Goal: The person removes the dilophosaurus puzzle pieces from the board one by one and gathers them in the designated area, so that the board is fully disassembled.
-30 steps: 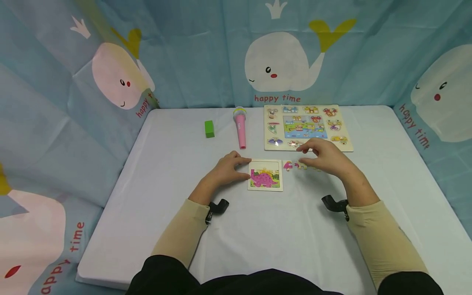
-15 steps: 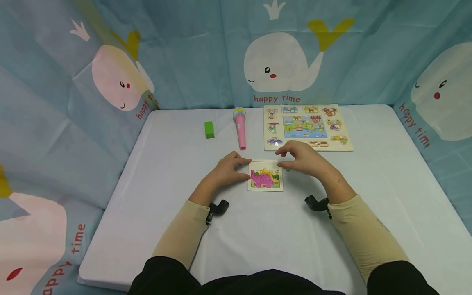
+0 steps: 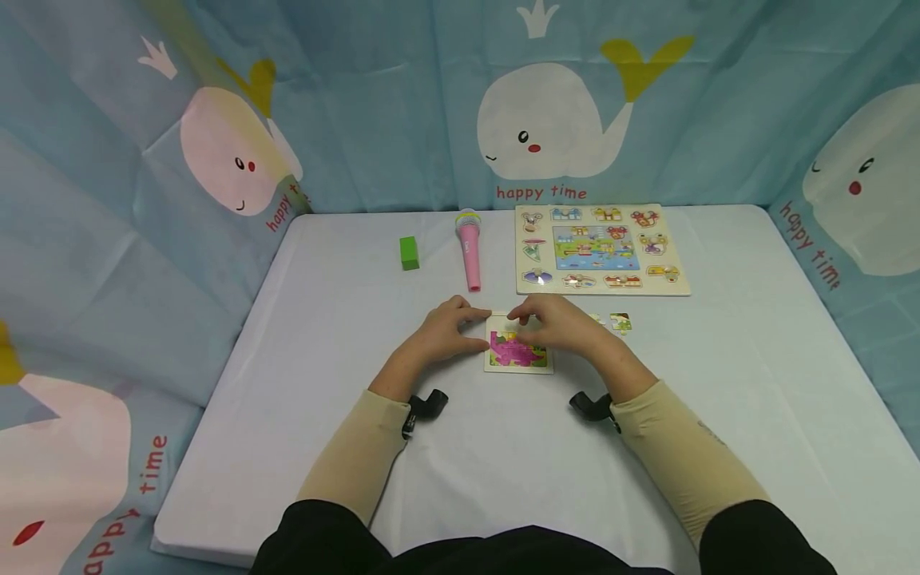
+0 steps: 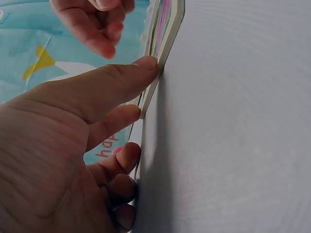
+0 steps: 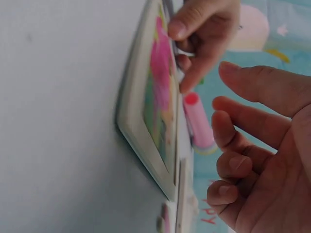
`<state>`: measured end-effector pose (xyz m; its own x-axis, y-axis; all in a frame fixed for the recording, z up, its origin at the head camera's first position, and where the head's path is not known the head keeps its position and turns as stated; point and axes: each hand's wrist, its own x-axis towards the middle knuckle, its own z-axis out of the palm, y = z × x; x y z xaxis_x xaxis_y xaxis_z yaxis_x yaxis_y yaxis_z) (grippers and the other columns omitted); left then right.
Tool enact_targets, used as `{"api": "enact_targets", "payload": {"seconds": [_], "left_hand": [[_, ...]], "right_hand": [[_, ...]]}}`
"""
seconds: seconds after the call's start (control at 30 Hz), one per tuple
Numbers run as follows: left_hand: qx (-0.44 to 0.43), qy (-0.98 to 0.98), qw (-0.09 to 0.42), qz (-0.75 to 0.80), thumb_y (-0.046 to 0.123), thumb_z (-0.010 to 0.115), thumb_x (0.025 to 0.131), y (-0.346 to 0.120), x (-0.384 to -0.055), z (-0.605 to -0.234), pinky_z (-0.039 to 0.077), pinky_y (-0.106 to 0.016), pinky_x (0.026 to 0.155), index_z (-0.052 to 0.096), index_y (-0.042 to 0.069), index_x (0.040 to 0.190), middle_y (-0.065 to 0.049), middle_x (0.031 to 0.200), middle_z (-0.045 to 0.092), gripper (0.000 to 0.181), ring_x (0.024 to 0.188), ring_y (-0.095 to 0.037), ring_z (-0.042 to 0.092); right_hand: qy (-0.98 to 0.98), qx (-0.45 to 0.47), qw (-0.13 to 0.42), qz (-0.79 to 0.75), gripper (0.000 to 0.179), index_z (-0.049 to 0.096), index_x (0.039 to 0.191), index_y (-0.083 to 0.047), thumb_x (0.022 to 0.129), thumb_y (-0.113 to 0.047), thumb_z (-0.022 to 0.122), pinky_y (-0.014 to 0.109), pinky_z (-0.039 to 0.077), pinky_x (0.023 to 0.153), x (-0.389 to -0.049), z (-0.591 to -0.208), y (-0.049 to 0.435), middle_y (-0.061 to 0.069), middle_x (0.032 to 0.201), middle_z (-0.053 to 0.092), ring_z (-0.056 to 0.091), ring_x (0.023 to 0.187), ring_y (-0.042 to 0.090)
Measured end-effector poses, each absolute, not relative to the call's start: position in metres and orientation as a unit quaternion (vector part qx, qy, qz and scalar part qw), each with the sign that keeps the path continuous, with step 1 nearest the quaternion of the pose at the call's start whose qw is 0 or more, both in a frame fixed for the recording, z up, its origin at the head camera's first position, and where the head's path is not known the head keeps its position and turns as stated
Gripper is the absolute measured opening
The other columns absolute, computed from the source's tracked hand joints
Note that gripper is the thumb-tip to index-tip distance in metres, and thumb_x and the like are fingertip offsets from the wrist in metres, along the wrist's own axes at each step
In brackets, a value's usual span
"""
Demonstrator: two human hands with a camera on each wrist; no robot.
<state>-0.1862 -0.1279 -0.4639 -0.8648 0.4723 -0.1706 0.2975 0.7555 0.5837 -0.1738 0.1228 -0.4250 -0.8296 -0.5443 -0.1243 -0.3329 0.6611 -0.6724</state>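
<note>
A small jigsaw board (image 3: 519,370) with a pink dinosaur picture (image 3: 509,351) lies flat on the white table. My left hand (image 3: 447,332) is at its left side. In the left wrist view the left thumb (image 4: 145,63) touches the board's edge, and the index fingertip meets its corner. Over the upper right part of the board hovers my right hand (image 3: 564,323), hiding some of the frame. The right wrist view shows a gap between its thumb and index finger, nothing held there. Loose jigsaw pieces (image 3: 620,322) lie right of the board, partly behind the right hand.
Behind the hands lies a larger wooden puzzle board (image 3: 680,287). A pink toy microphone (image 3: 470,255) and a green block (image 3: 409,253) are to its left. A blue whale-print curtain (image 3: 388,120) borders the table (image 3: 316,335) at the back and sides.
My right hand has moved left from above the loose pieces to over the jigsaw board, uncovering pieces on the right. The left hand stays at the board's left side.
</note>
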Motion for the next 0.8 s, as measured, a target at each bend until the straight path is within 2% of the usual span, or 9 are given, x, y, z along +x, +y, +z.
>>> {"api": "enact_targets", "payload": {"seconds": [0.23, 0.4, 0.53, 0.8], "left_hand": [[0.203, 0.926, 0.157, 0.277, 0.039, 0.083, 0.087, -0.127, -0.185, -0.463, 0.041, -0.034, 0.079, 0.064, 0.025, 0.143, -0.002, 0.110, 0.051, 0.061, 0.099, -0.020, 0.047], [0.204, 0.926, 0.158, 0.276, 0.038, 0.083, 0.087, -0.126, -0.185, -0.462, 0.040, -0.033, 0.080, 0.064, 0.024, 0.142, -0.002, 0.110, 0.051, 0.060, 0.099, -0.019, 0.046], [0.204, 0.925, 0.159, 0.279, 0.038, 0.083, 0.087, -0.127, -0.185, -0.462, 0.040, -0.033, 0.081, 0.064, 0.024, 0.142, -0.002, 0.109, 0.051, 0.060, 0.098, -0.019, 0.046], [0.201, 0.925, 0.156, 0.280, 0.039, 0.084, 0.086, -0.127, -0.186, -0.464, 0.039, -0.033, 0.080, 0.065, 0.025, 0.142, -0.002, 0.109, 0.050, 0.061, 0.098, -0.019, 0.046]], "right_hand": [[0.904, -0.251, 0.181, -0.293, 0.039, 0.073, 0.124, 0.001, 0.090, -0.018, 0.079, 0.034, 0.050, 0.078, -0.172, -0.432, 0.107, 0.006, 0.101, 0.067, 0.057, 0.087, 0.020], [0.915, -0.256, 0.169, -0.261, 0.037, 0.075, 0.122, -0.001, 0.089, -0.018, 0.081, 0.033, 0.046, 0.072, -0.169, -0.437, 0.101, 0.005, 0.095, 0.066, 0.055, 0.081, 0.019], [0.921, -0.242, 0.157, -0.262, 0.032, 0.076, 0.117, -0.001, 0.089, -0.015, 0.081, 0.035, 0.047, 0.075, -0.166, -0.439, 0.098, 0.004, 0.092, 0.065, 0.056, 0.082, 0.019], [0.930, -0.201, 0.140, -0.275, 0.030, 0.074, 0.112, -0.004, 0.085, -0.013, 0.084, 0.039, 0.050, 0.085, -0.161, -0.438, 0.094, 0.005, 0.097, 0.065, 0.058, 0.089, 0.022]]}}
